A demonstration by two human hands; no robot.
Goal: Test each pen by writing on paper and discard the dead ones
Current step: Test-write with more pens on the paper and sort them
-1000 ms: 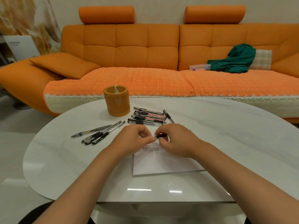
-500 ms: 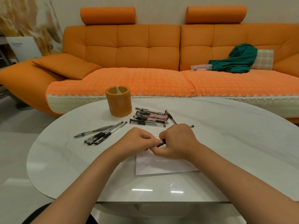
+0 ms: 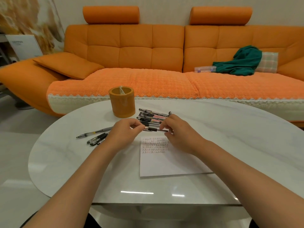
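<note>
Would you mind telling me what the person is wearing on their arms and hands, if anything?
Nothing shows on either. The left hand and right hand are bare, with no gloves, rings or bracelets visible. The left forearm and right forearm are uncovered right to the frame edge, with no sleeve, watch or band in view.

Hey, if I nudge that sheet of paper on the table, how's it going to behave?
Likely floppy and light: the paper is a single thin sheet lying flat. It would probably slide easily, since the table looks glossy with reflections.
</note>
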